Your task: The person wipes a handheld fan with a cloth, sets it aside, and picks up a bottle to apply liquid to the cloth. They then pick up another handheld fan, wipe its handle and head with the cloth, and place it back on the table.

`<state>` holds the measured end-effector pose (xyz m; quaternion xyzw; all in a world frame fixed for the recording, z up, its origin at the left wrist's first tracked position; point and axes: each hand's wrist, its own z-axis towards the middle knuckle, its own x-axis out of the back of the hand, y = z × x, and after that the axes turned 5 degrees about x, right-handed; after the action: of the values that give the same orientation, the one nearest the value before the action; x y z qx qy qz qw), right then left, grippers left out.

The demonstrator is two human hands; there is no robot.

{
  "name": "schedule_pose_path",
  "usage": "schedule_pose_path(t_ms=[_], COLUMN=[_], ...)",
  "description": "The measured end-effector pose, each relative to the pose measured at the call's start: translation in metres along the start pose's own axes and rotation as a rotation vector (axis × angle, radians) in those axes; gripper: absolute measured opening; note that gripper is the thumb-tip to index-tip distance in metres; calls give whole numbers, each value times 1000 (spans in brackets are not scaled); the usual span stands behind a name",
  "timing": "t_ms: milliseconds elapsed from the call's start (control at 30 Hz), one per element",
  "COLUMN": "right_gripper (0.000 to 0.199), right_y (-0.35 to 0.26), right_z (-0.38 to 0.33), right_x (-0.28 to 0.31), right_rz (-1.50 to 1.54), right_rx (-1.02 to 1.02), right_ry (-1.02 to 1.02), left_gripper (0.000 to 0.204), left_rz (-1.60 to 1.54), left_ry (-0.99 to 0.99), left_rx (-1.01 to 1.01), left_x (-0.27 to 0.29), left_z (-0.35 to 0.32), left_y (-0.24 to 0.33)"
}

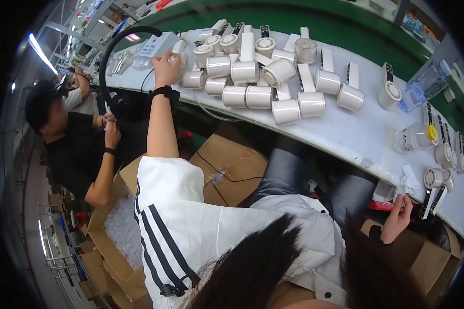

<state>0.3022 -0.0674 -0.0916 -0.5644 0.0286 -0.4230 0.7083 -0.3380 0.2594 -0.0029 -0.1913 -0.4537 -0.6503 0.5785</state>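
Observation:
At the far left of the white table (pixel 340 131), my left hand (pixel 166 70) has its fingers closed around a clear plastic cup-like part at the end of a white-handled piece (pixel 179 47); the fingers partly hide it. Beside it lie several white cylinder-headed devices (pixel 234 96), some with dark strips along their handles. One standing device (pixel 305 50) has a clear cover on its head. Down at the table's right front edge, my right hand (pixel 397 220) pinches a crumpled white tissue (pixel 409 180). More devices (pixel 433 178) lie just beyond that hand.
A clear bottle with a yellow cap (pixel 431 132) and a bluish clear jug (pixel 426 86) stand at the right. A black curved hose (pixel 104 67) arches near a white box (pixel 160 45). A co-worker (pixel 69 134) sits left, beside a carton (pixel 104 262) of clear plastic parts.

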Motion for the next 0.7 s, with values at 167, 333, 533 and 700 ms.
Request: schedule_pose_path(t_ms=[167,333,533,700], right_gripper=[18,15,14,14], right_y=[-9,-20,-33,-39], right_z=[-7,4,7,6], right_x=[12,-3,-4,-33], right_rz=[-143,-57,51,189], right_rx=[88,25,-18,-12], right_ry=[57,16,51,108], left_gripper=[42,51,43,52], left_rz=[143,289,12,-402], left_ry=[-83,-148,-57,-461], left_rx=[-62,-110,-528,-875], left_x=[-53,-54,-55,-81], left_z=[31,62,30,-95], left_y=[10,-12,213,413])
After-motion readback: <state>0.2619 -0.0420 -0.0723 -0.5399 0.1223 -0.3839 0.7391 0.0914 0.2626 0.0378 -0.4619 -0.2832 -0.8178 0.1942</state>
